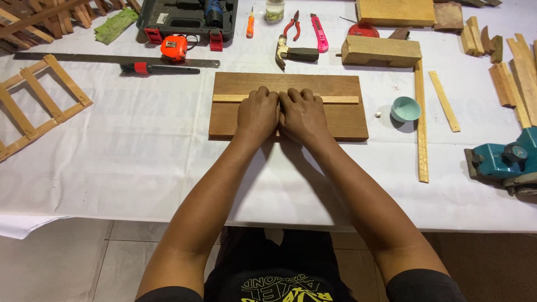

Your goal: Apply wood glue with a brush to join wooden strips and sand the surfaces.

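At the far left edge of the white-covered table (140, 145) lies a small wooden lattice frame (39, 103), with a green rag (116, 25) above it. Next come a long steel ruler (112, 59), a red-and-black handled tool (159, 69) lying just below it, an orange tape measure (174, 47) and an open dark tool case (187, 19). In the middle rests a brown wooden board (341, 117), flat on the table, and across its upper part runs a thin pale wooden strip (341, 99), lying lengthwise on the board. The left hand (257, 114) lies palm down, fingers curled over the strip's centre and pressing it against the board; the right hand (302, 114) sits just beside it, touching it, in the same flat, pressing pose, neither one clenched around anything. Behind the board are an orange screwdriver (250, 25), a hammer (293, 54), red pliers (292, 27) and a pink utility knife (319, 33). Further right sit a pale wooden block (380, 51), a small teal bowl (405, 108), a long wooden slat (421, 128) standing away from the board, a shorter slat (444, 100), assorted wood offcuts (514, 72) and, at the right edge, a teal electric planer (503, 159).
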